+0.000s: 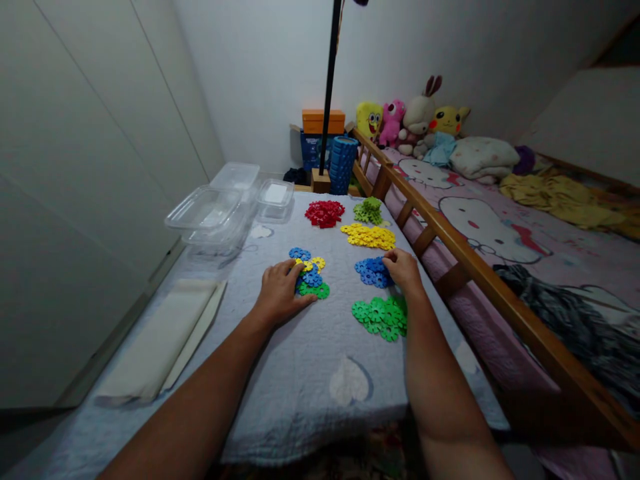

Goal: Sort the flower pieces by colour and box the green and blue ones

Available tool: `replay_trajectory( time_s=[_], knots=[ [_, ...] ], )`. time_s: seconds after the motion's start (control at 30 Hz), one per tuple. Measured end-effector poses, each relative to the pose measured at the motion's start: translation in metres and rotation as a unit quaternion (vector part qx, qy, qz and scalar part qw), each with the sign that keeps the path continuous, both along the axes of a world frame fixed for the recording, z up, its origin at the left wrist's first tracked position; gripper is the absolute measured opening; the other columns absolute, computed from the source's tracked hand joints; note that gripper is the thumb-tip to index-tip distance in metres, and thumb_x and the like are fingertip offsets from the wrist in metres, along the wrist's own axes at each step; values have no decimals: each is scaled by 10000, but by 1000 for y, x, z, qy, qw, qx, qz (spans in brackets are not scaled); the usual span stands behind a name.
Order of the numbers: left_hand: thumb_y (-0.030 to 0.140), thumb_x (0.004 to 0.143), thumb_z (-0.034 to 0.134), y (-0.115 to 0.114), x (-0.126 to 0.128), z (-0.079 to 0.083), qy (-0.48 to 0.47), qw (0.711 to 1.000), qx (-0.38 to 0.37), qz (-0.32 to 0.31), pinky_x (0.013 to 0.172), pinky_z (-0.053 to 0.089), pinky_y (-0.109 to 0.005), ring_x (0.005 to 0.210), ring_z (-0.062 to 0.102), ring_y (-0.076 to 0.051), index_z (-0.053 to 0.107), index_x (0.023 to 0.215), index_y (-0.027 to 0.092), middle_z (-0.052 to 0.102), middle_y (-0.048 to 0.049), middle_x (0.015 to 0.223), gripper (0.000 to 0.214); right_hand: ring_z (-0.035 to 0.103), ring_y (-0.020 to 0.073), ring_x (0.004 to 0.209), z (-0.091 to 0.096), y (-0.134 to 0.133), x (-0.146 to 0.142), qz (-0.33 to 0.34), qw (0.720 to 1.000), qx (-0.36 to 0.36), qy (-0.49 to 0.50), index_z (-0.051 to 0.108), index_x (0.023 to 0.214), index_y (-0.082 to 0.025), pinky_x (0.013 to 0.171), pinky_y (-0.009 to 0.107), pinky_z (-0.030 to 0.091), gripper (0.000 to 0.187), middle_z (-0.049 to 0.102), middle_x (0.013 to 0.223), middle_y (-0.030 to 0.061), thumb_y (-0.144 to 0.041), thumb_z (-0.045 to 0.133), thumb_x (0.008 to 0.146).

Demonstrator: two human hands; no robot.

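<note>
My left hand (281,291) rests palm down on the quilted cover, fingers spread over a small joined cluster of blue, yellow and green snowflake pieces (311,275). My right hand (403,268) lies on the right side of the blue pile (372,271), fingers curled onto the pieces; whether it grips one is hidden. A green pile (381,317) sits just below that hand. Farther back lie a yellow pile (369,236), a red pile (325,213) and a light green pile (369,210).
Clear plastic containers (215,215) and another small tub (275,198) stand at the back left. A folded white cloth (165,337) lies at the left. A wooden bed rail (465,257) runs along the right, with plush toys (410,120) beyond. A black pole (330,87) rises behind.
</note>
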State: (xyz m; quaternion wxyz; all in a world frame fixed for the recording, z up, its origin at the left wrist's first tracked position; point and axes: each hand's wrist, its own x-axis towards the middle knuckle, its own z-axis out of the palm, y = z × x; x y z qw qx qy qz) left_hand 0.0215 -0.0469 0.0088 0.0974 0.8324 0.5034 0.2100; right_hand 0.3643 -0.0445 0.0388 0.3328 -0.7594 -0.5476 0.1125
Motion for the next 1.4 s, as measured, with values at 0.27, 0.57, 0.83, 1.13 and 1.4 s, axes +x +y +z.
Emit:
replay_trajectory(
  time_s=[0.27, 0.57, 0.83, 1.13, 1.4],
  knots=[
    [573, 794, 799, 3, 2, -1, -16, 1000, 4, -1, 1159, 361, -582, 1366, 533, -395, 605, 1378, 224, 605, -178, 1468, 707, 641, 229, 926, 5, -1, -12, 43, 996, 39, -71, 727, 910, -183, 903, 352, 488, 139, 733, 970, 86, -206, 606, 845],
    [585, 806, 785, 9, -4, -5, -47, 998, 25, -17, 1153, 367, -568, 1322, 556, -376, 620, 1366, 228, 638, -163, 1419, 684, 605, 241, 1093, 1, -15, -102, 319, 936, -40, -143, 752, 1141, -155, 1008, 371, 438, 218, 696, 1119, 118, -227, 689, 945],
    [495, 905, 676, 18, -14, -8, -77, 997, 22, 22, 1130, 414, -536, 1308, 579, -349, 649, 1319, 230, 668, -145, 1370, 493, 563, 236, 1079, -3, -24, -124, 334, 921, -76, -184, 731, 1107, -170, 972, 350, 426, 221, 648, 1138, 104, -296, 757, 928],
    [499, 928, 608, 23, -18, -11, -81, 996, -3, 36, 1119, 433, -516, 1280, 600, -332, 644, 1290, 217, 689, -137, 1337, 460, 573, 173, 866, -1, -20, -125, 331, 938, -76, -72, 654, 901, -184, 782, 274, 395, 111, 670, 910, 17, -120, 721, 841],
    [510, 914, 609, 23, -19, -10, -70, 997, -7, 43, 1104, 442, -508, 1255, 607, -326, 654, 1268, 239, 695, -123, 1320, 448, 578, 142, 719, 22, -19, -70, 284, 952, -70, 87, 637, 820, -192, 673, 245, 415, 21, 646, 758, -28, -209, 628, 814]
  ],
)
